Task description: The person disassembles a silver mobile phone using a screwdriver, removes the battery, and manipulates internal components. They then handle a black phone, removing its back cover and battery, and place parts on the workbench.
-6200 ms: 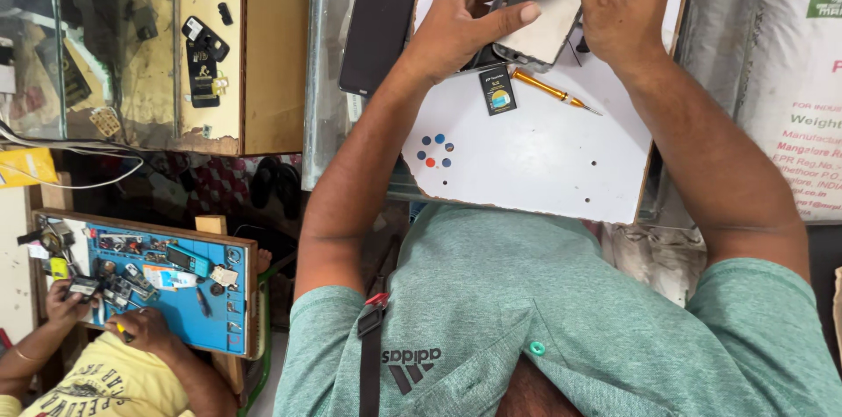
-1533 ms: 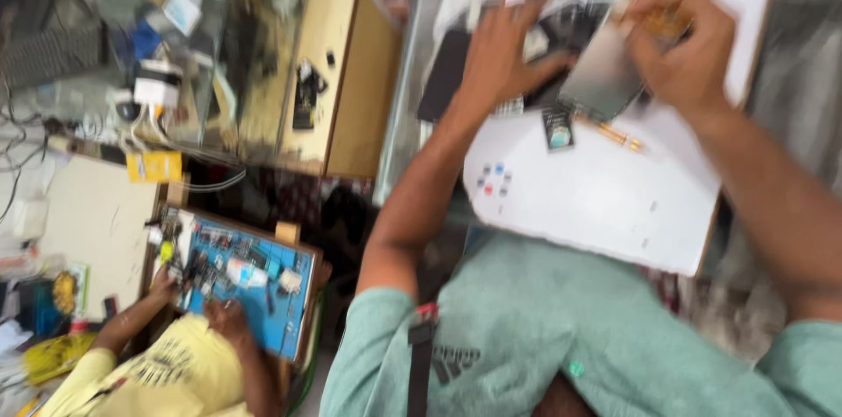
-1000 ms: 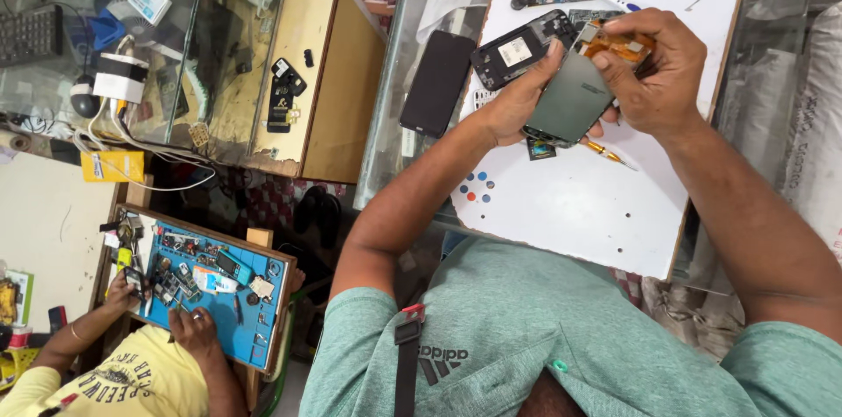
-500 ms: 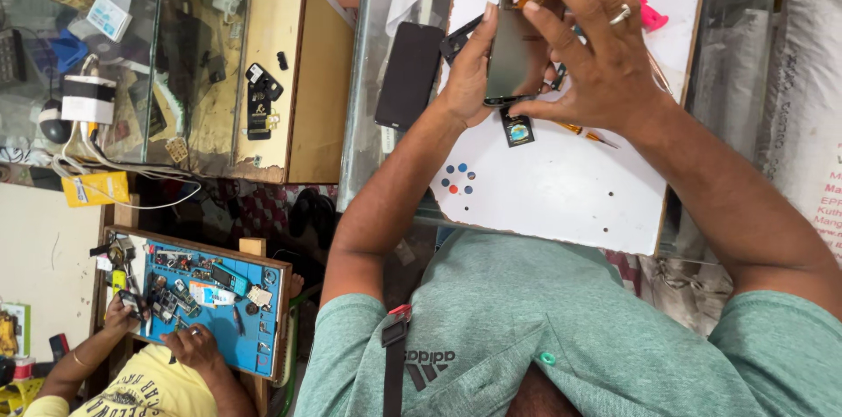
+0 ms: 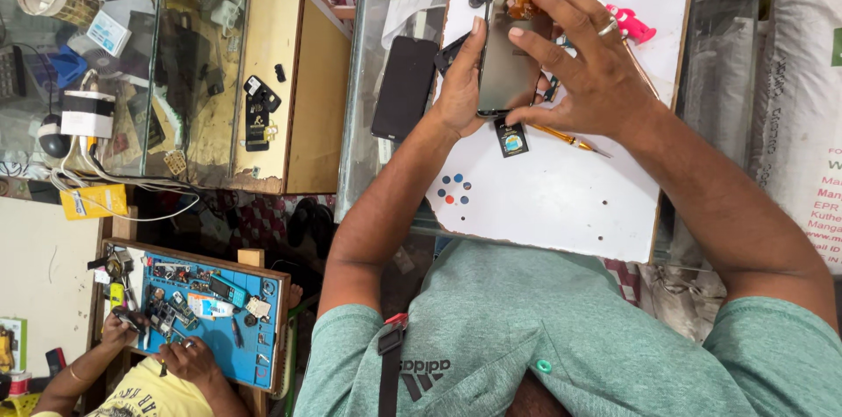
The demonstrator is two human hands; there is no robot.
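The thin, light, fragile phone screen (image 5: 507, 53) is gripped by its edges between left hand (image 5: 458, 88) and right hand (image 5: 589, 66), fingers closed on it.

Head view, straight down (close)

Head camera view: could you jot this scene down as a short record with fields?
Left hand: grips the left edge of a dark phone screen panel, held upright on its edge.
Right hand: fingers on the panel's right edge and top; a ring shows.
Surface: white board on a glass counter.
Near the hands: orange-handled tool, small square packet, black phone, pink object.
Elsewhere: another person's hands at a blue parts tray.
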